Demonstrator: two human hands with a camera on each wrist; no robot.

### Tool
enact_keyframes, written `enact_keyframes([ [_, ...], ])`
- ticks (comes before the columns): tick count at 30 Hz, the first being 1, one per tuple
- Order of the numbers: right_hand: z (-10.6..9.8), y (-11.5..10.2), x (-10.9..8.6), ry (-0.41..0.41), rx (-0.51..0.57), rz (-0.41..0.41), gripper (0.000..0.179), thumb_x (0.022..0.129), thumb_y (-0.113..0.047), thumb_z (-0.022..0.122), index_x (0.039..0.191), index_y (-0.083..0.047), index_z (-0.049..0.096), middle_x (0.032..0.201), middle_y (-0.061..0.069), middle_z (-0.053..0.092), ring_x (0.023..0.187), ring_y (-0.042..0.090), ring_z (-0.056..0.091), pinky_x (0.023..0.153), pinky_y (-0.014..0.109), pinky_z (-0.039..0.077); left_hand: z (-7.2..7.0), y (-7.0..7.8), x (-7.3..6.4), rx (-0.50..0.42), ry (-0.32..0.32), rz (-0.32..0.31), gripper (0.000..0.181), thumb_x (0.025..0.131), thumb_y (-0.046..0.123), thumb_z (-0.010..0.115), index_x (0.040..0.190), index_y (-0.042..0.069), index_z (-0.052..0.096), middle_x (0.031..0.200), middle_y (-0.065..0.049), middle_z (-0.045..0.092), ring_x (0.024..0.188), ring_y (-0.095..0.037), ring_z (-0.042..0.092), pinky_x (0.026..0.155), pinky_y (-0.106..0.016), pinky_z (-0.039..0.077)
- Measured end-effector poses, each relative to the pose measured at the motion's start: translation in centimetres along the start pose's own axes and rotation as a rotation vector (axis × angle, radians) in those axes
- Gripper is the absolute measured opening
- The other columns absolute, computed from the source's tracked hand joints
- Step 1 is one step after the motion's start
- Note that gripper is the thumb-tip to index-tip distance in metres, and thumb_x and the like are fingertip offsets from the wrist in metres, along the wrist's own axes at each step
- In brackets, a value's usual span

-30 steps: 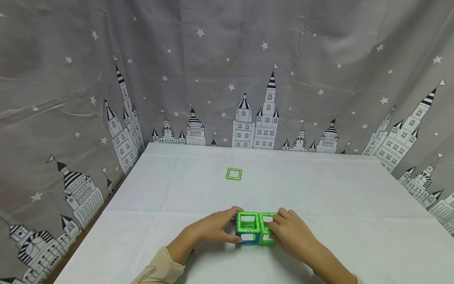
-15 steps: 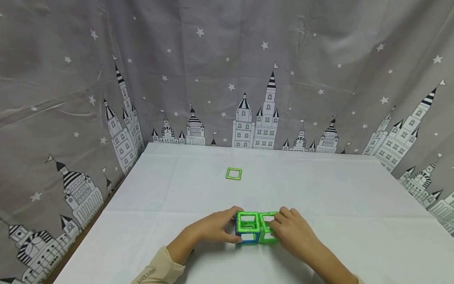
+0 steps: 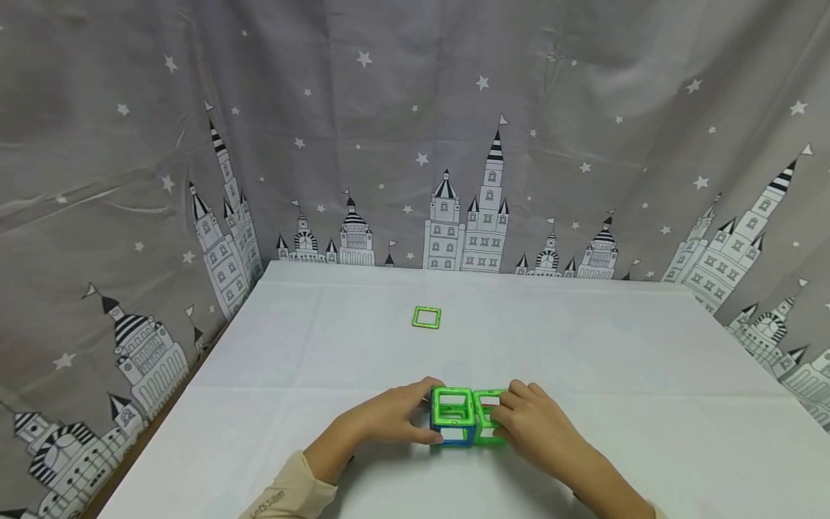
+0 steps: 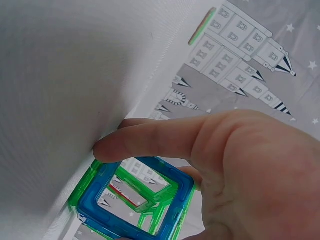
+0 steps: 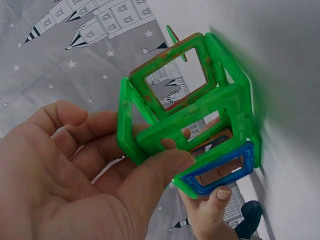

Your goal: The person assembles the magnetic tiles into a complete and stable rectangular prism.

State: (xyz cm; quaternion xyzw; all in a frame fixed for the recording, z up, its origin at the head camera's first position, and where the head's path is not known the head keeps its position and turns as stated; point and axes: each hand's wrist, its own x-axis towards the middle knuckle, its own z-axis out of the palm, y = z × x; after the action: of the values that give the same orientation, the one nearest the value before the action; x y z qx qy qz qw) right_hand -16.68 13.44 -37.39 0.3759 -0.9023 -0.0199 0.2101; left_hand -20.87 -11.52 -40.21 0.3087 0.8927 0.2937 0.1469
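Note:
Two box shapes built of square magnetic tiles stand side by side on the white table. My left hand (image 3: 397,414) grips the left cube (image 3: 454,422), thumb near and fingers at the far side. In the left wrist view its outer blue tile (image 4: 92,200) faces me. My right hand (image 3: 537,429) pinches a green tile of the right box (image 3: 479,422) between thumb and fingers. The right wrist view shows that box's green tiles (image 5: 200,107) beside the other cube's blue tile (image 5: 217,175). My right fingers cover part of its outer side.
One loose green square tile (image 3: 415,317) lies flat farther back on the white-covered table (image 3: 583,339). Behind and at the sides hangs a grey curtain (image 3: 389,86) printed with castles and stars.
The right box tilted slightly half a second ago and now sits straighter against the left cube, as my right hand shifted slightly left. My left hand has stayed in place.

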Motion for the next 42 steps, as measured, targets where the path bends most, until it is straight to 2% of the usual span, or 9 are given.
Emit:
enact_keyframes([
  [10, -0.1, 0.5, -0.3, 0.023, 0.021, -0.031, 0.022, 0.060, -0.026, 0.085, 0.071, -0.018, 0.068, 0.072, -0.010, 0.062, 0.069, 0.007, 0.037, 0.061, 0.018, 0.030, 0.0, 0.1, 0.0, 0.000, 0.000, 0.012, 0.066, 0.079, 0.037, 0.074, 0.132, 0.020, 0.040, 0.128, -0.001, 0.058, 0.122, -0.017, 0.053, 0.105, -0.040, 0.041],
  [15, 0.1, 0.4, -0.1, 0.020, 0.030, -0.052, 0.021, 0.062, -0.027, 0.084, 0.072, -0.018, 0.068, 0.069, -0.010, 0.059, 0.069, 0.008, 0.036, 0.061, 0.018, 0.030, 0.0, 0.1, 0.0, -0.003, 0.000, 0.006, 0.065, 0.079, 0.038, 0.074, 0.132, 0.019, 0.040, 0.128, -0.001, 0.059, 0.122, -0.018, 0.053, 0.105, -0.040, 0.041],
  [24, 0.0, 0.3, -0.1, -0.006, 0.046, -0.006, 0.021, 0.065, -0.028, 0.083, 0.075, -0.018, 0.068, 0.070, -0.010, 0.058, 0.069, 0.007, 0.035, 0.061, 0.019, 0.031, -0.1, 0.2, 0.0, -0.009, -0.001, 0.007, 0.064, 0.080, 0.038, 0.074, 0.132, 0.020, 0.041, 0.125, 0.000, 0.060, 0.118, -0.014, 0.054, 0.104, -0.038, 0.041],
  [28, -0.2, 0.5, -0.2, -0.025, 0.095, 0.003, 0.024, 0.066, -0.030, 0.082, 0.083, -0.018, 0.070, 0.078, -0.009, 0.060, 0.074, 0.007, 0.040, 0.064, 0.020, 0.036, -0.1, 0.1, 0.0, -0.011, 0.002, 0.015, 0.065, 0.079, 0.039, 0.075, 0.131, 0.020, 0.041, 0.125, 0.001, 0.060, 0.118, -0.013, 0.054, 0.104, -0.037, 0.042],
  [31, -0.3, 0.9, -0.2, -0.034, 0.162, 0.032, 0.031, 0.068, -0.034, 0.081, 0.093, -0.019, 0.070, 0.088, -0.008, 0.061, 0.081, 0.008, 0.047, 0.069, 0.024, 0.043, -0.1, 0.2, -0.1, -0.008, 0.007, 0.022, 0.065, 0.079, 0.038, 0.075, 0.131, 0.020, 0.041, 0.123, 0.001, 0.061, 0.116, -0.013, 0.055, 0.103, -0.036, 0.042],
  [34, -0.2, 1.5, -0.2, -0.057, 0.248, 0.073, 0.043, 0.070, -0.038, 0.080, 0.107, -0.019, 0.067, 0.103, -0.003, 0.062, 0.096, 0.014, 0.054, 0.081, 0.032, 0.049, -0.1, 0.2, -0.1, -0.002, 0.010, 0.027, 0.065, 0.078, 0.037, 0.076, 0.130, 0.020, 0.042, 0.122, 0.002, 0.061, 0.115, -0.012, 0.056, 0.102, -0.035, 0.043],
  [38, 0.4, 2.4, 0.2, -0.162, 0.427, 0.134, 0.066, 0.072, -0.042, 0.077, 0.130, -0.019, 0.055, 0.129, 0.006, 0.054, 0.118, 0.026, 0.052, 0.094, 0.046, 0.047, 0.0, 0.1, -0.1, 0.001, 0.007, 0.022, 0.066, 0.078, 0.042, 0.075, 0.131, 0.019, 0.042, 0.123, 0.002, 0.060, 0.114, -0.011, 0.056, 0.100, -0.034, 0.044],
  [40, 0.8, 2.7, 0.4, -0.230, 0.525, 0.151, 0.072, 0.075, -0.044, 0.075, 0.136, -0.018, 0.049, 0.135, 0.006, 0.053, 0.122, 0.027, 0.050, 0.097, 0.048, 0.045, 0.1, 0.1, 0.0, -0.004, 0.004, 0.016, 0.066, 0.078, 0.045, 0.073, 0.131, 0.020, 0.042, 0.124, 0.003, 0.060, 0.114, -0.011, 0.055, 0.100, -0.034, 0.045],
  [42, 1.1, 2.8, 0.7, -0.278, 0.594, 0.155, 0.072, 0.077, -0.047, 0.072, 0.137, -0.017, 0.048, 0.133, 0.004, 0.055, 0.121, 0.025, 0.052, 0.097, 0.047, 0.045, 0.1, 0.0, 0.0, -0.012, 0.000, 0.010, 0.067, 0.079, 0.049, 0.071, 0.131, 0.020, 0.042, 0.125, 0.004, 0.059, 0.115, -0.010, 0.054, 0.101, -0.035, 0.044],
])
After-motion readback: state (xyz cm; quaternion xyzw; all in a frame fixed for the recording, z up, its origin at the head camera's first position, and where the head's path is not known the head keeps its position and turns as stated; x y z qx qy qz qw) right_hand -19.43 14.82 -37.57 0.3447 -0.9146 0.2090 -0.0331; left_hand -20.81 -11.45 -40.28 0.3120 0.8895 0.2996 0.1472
